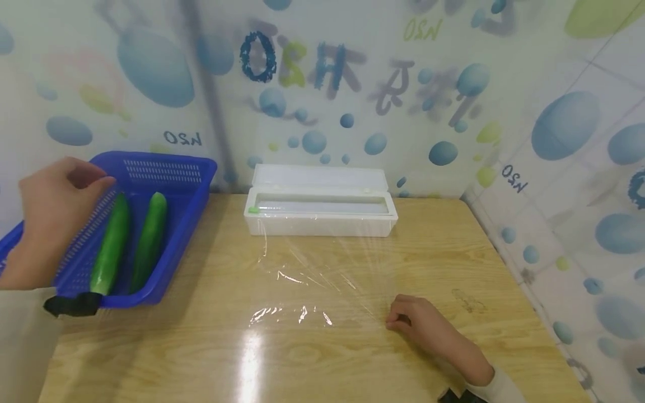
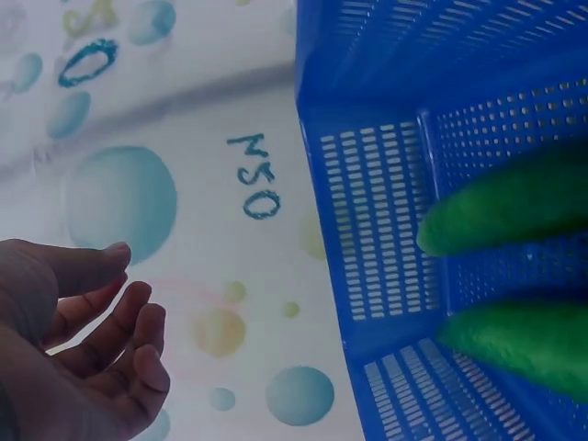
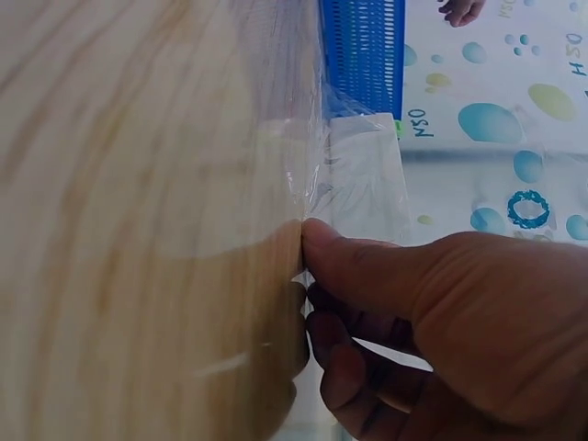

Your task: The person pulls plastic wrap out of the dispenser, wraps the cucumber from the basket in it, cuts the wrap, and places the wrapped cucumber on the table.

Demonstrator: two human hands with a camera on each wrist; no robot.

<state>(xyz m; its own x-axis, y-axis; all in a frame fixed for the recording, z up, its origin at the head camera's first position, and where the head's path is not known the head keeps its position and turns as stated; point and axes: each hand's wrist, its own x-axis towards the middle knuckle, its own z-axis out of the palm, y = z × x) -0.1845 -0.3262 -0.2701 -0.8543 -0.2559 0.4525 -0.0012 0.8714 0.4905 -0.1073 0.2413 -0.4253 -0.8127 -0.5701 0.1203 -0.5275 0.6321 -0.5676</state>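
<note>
Clear plastic wrap [image 1: 312, 280] stretches from a white wrap dispenser box [image 1: 322, 225] across the wooden table. At its near right corner, my right hand [image 1: 425, 327] pinches the film between thumb and fingers, close above the tabletop; the right wrist view shows this hand [image 3: 487, 322] at the film's edge. Over the left side of a blue plastic basket [image 1: 187, 226] hovers my left hand [image 1: 52, 201]. Its fingers are loosely bent with nothing between them, as the left hand [image 2: 87, 340] shows in the left wrist view. Two green cucumbers [image 1: 112, 240] lie inside the basket.
The dispenser's lid [image 1: 319, 176] stands raised at the back, and a small green slider [image 1: 253, 210] sits at its left end. Behind the table rises a wall [image 1: 322, 123] with printed bubbles; another wall [image 1: 569, 224] borders the right edge.
</note>
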